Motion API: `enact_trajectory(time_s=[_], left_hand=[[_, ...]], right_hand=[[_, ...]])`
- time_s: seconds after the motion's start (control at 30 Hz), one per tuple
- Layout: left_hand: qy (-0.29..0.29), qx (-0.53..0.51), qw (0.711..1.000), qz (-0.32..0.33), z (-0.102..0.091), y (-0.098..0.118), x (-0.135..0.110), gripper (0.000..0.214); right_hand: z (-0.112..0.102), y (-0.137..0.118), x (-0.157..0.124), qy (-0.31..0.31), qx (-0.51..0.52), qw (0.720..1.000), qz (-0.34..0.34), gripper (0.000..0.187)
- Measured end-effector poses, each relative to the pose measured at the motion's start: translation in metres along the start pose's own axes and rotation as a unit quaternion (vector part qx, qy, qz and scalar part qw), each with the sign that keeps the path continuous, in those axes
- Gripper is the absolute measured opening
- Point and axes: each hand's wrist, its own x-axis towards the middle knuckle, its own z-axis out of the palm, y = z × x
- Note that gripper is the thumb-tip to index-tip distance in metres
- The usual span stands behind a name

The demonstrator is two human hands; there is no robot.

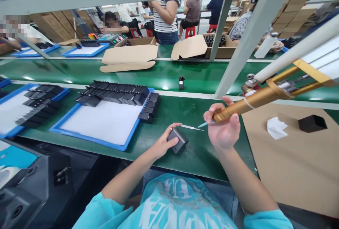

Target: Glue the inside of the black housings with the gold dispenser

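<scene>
My left hand (pixel 164 143) is closed round a small dark grey box-shaped part (pixel 178 140) and holds it against the green table near the front edge. My right hand (pixel 224 127) grips the gold barrel of a glue dispenser gun (pixel 254 99) whose white cartridge runs up to the right. The gun's thin teal nozzle (pixel 202 124) points left, a short way from the part and apart from it. A thin pale sliver (pixel 191 127) lies on the table between the nozzle and the part.
A blue-rimmed white tray (pixel 106 124) with rows of several black parts (pixel 119 93) lies to the left; another such tray (pixel 16 110) sits further left. A cardboard sheet (pixel 291 158) at right carries a white wipe (pixel 275 127) and a black box (pixel 311 123). One small black part (pixel 181 82) stands on the conveyor. Other people work beyond.
</scene>
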Motion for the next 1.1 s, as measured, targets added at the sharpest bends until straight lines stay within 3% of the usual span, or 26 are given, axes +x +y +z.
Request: enact_trajectory(time_s=[0.13,0.27,0.33,0.4,0.5,0.53,0.6,0.63,0.7,0.87,1.0,1.1], left_hand=[[0.019,-0.199,0.978,-0.057,-0.004,0.002,-0.008,0.072],[0.083,-0.202,0.975,-0.034,-0.026,0.009,-0.016,0.064],[0.152,-0.116,0.981,0.010,-0.052,0.017,-0.022,0.062],[0.263,0.043,0.962,0.063,-0.091,0.028,-0.032,0.062],[0.421,0.286,0.860,0.041,-0.155,0.042,-0.045,0.068],[0.451,0.301,0.840,0.031,-0.172,0.045,-0.048,0.066],[0.487,0.238,0.839,0.042,-0.189,0.051,-0.052,0.061],[0.489,0.177,0.852,0.058,-0.188,0.053,-0.054,0.059],[0.461,0.047,0.881,0.095,-0.166,0.058,-0.056,0.057],[0.305,-0.162,0.930,0.126,-0.074,0.067,-0.040,0.053],[0.186,-0.263,0.938,0.131,-0.032,0.073,-0.024,0.048],[0.157,-0.301,0.932,0.126,-0.018,0.076,-0.020,0.045]], right_hand=[[0.002,-0.002,0.001,0.018,-0.014,1.000,0.004,0.041],[0.002,-0.001,0.002,0.056,-0.017,0.998,-0.014,0.037],[0.001,0.001,0.003,0.074,-0.012,0.997,-0.024,0.029],[0.000,0.003,0.004,0.080,-0.008,0.996,-0.024,0.024],[-0.003,0.004,0.006,0.079,0.002,0.997,-0.016,0.024],[-0.003,0.005,0.006,0.079,0.008,0.997,-0.013,0.025],[-0.004,0.005,0.007,0.080,0.014,0.997,-0.004,0.027],[-0.005,0.005,0.006,0.081,0.013,0.997,-0.001,0.027],[-0.005,0.004,0.006,0.086,0.005,0.996,-0.002,0.028],[-0.006,0.003,0.008,0.106,-0.007,0.994,-0.005,0.029],[-0.010,0.005,0.011,0.117,-0.010,0.993,-0.003,0.030],[-0.014,0.008,0.013,0.109,-0.016,0.994,-0.020,0.032]])
